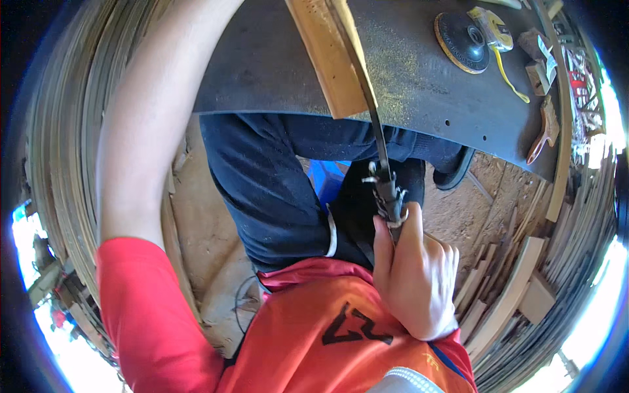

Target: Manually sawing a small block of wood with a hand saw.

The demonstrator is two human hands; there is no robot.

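My right hand (pixel 416 275) is closed round the dark handle of a long, narrow metal tool (pixel 386 190) with small silvery fittings. The tool's thin bar (pixel 379 137) runs upward against the right side of a pale yellow wooden piece (pixel 324 59), which reaches over the near edge of a dark bench top (pixel 249 72). My left forearm (pixel 147 131) stretches up the left side and leaves the top of the picture, so that hand is out of sight. Whether the bar rests on the wood or cuts into it, I cannot tell.
On the bench's right lie a black disc (pixel 455 42), a yellow tape measure (pixel 495 29), small wood blocks (pixel 540 75) and a wooden-handled tool (pixel 544 131). Stacked boards (pixel 59 131) line the left; offcuts (pixel 511 288) lie lower right. Something blue (pixel 324 180) shows behind my legs.
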